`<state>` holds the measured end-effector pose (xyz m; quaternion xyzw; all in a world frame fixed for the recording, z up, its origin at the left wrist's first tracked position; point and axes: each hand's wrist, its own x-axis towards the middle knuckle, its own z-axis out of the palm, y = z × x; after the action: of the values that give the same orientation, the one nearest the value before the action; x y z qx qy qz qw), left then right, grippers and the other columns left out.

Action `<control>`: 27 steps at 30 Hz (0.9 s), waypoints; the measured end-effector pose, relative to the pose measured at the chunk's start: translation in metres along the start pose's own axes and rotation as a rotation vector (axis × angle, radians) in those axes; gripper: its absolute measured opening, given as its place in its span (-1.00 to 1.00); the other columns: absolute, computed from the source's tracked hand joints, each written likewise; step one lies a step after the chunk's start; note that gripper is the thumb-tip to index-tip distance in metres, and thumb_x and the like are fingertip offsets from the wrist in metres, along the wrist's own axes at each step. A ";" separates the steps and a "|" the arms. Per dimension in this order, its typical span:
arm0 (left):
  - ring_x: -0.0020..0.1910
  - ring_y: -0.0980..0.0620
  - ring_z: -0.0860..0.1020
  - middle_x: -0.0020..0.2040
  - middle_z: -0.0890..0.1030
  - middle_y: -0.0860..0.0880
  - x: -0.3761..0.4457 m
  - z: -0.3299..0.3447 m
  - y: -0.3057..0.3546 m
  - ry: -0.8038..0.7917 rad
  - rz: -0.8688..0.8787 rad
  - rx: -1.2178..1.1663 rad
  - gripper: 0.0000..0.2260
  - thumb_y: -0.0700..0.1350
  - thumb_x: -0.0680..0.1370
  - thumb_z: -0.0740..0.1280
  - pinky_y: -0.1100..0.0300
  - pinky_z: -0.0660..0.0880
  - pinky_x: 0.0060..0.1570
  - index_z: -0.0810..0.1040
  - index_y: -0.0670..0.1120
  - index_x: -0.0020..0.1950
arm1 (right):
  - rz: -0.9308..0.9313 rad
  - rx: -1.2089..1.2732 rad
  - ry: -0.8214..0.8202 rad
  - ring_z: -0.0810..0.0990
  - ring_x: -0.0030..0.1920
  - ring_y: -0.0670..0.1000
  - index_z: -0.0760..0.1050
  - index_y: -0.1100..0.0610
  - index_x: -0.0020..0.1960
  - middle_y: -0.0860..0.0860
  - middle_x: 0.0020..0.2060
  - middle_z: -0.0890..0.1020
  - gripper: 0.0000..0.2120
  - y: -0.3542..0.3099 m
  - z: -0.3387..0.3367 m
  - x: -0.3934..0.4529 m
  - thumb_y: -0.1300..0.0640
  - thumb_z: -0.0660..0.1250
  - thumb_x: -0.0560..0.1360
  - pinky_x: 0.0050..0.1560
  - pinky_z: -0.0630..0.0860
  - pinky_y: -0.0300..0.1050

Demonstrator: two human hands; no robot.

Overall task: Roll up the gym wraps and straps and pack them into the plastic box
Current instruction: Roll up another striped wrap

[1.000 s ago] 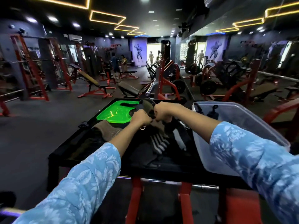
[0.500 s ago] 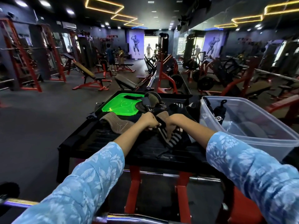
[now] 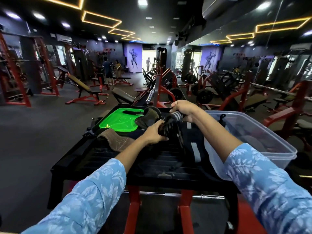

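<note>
Above black slatted bench (image 3: 152, 159), centre: left hand (image 3: 154, 133) and right hand (image 3: 183, 109) both closed on black-and-white striped fabric wrap (image 3: 170, 122). Clear plastic box (image 3: 270, 149) at 3 o'clock. Wrap judged light, limp; grip free end, roll tight.

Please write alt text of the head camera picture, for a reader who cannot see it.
Both hands, left hand and right hand, hold a black-and-white striped gym wrap above a black slatted table in a gym. A clear plastic box stands at right, a green plastic lid at left.
</note>
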<state>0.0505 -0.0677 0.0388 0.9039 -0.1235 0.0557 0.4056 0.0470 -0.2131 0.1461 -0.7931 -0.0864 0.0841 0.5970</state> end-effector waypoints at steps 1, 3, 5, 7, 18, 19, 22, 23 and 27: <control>0.22 -0.05 0.49 0.18 0.55 -0.13 0.001 0.001 -0.002 0.074 0.035 0.012 -0.47 -0.16 0.38 0.49 0.23 0.38 0.10 0.41 -0.18 0.31 | -0.024 0.108 -0.027 0.48 -0.58 -0.11 0.36 0.16 -0.27 0.07 -0.39 0.47 -0.72 -0.008 -0.002 -0.002 0.47 0.13 0.49 -0.57 0.42 -0.34; 0.14 -0.08 0.56 0.10 0.62 -0.17 0.007 0.005 -0.004 0.183 0.040 0.014 -0.53 0.02 0.37 0.43 0.15 0.43 0.04 0.52 -0.17 0.21 | -0.090 0.197 -0.094 0.48 -0.59 -0.13 0.38 0.14 -0.26 0.03 -0.46 0.52 -0.73 -0.022 -0.002 -0.008 0.47 0.17 0.48 -0.56 0.43 -0.33; 0.05 -0.11 0.60 0.00 0.65 -0.22 0.011 0.005 -0.003 0.282 -0.017 -0.014 -0.64 0.02 0.42 0.39 0.08 0.47 -0.06 0.59 -0.20 0.10 | -0.151 0.134 -0.099 0.49 -0.55 -0.15 0.41 0.15 -0.27 -0.01 -0.47 0.53 -0.74 -0.033 0.001 -0.013 0.46 0.23 0.46 -0.50 0.43 -0.34; -0.07 -0.15 0.62 -0.13 0.65 -0.26 0.016 0.005 -0.007 0.383 -0.071 -0.121 -0.77 -0.08 0.45 0.41 0.08 0.45 -0.18 0.63 -0.24 -0.03 | -0.178 0.104 -0.048 0.49 -0.55 -0.16 0.43 0.16 -0.30 0.00 -0.47 0.53 -0.74 -0.036 0.005 -0.018 0.46 0.24 0.46 -0.47 0.43 -0.34; -0.31 0.08 0.41 -0.30 0.48 -0.01 0.027 -0.060 0.038 0.588 -0.243 -0.820 -0.79 -0.26 0.56 0.22 0.24 0.35 -0.40 0.43 -0.07 -0.27 | 0.058 -0.041 -0.355 0.65 -0.30 -0.08 0.51 0.18 -0.09 0.01 -0.29 0.67 -0.92 0.000 0.006 -0.025 0.20 0.27 0.54 -0.29 0.58 -0.24; -0.34 0.09 0.40 -0.32 0.47 -0.01 0.028 -0.063 0.042 0.576 -0.230 -0.807 -0.75 -0.27 0.56 0.21 0.26 0.35 -0.43 0.41 -0.06 -0.30 | 0.059 0.020 -0.424 0.67 -0.28 -0.09 0.51 0.19 -0.05 0.00 -0.29 0.69 -0.93 0.004 0.009 -0.025 0.24 0.25 0.55 -0.27 0.60 -0.24; -0.36 0.04 0.40 -0.31 0.44 -0.07 0.030 -0.070 0.048 0.553 -0.297 -0.764 -0.72 -0.25 0.59 0.12 0.26 0.38 -0.41 0.36 -0.12 -0.32 | -0.061 0.150 -0.461 0.67 -0.21 -0.08 0.52 0.17 -0.01 0.00 -0.22 0.69 -0.89 0.005 0.015 -0.026 0.30 0.24 0.53 -0.15 0.61 -0.22; -0.31 0.01 0.44 -0.28 0.47 -0.11 0.026 -0.071 0.046 0.538 -0.294 -0.704 -0.73 -0.22 0.60 0.11 0.24 0.38 -0.35 0.38 -0.13 -0.31 | -0.124 0.212 -0.426 0.66 -0.21 -0.07 0.53 0.17 -0.02 0.01 -0.21 0.68 -0.89 0.001 0.018 -0.027 0.30 0.25 0.53 -0.15 0.61 -0.22; -0.31 0.26 0.48 -0.22 0.55 -0.24 0.004 -0.067 0.036 0.276 -0.110 -0.406 -0.83 -0.17 0.39 0.40 0.30 0.38 -0.14 0.49 -0.24 -0.15 | -0.260 0.500 -0.121 0.62 -0.30 -0.06 0.53 0.20 -0.09 0.03 -0.27 0.65 -0.92 -0.019 0.027 -0.019 0.27 0.26 0.52 -0.28 0.55 -0.23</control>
<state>0.0449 -0.0418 0.1104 0.7930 -0.0262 0.1307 0.5945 0.0219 -0.1877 0.1574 -0.5972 -0.1994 0.0726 0.7735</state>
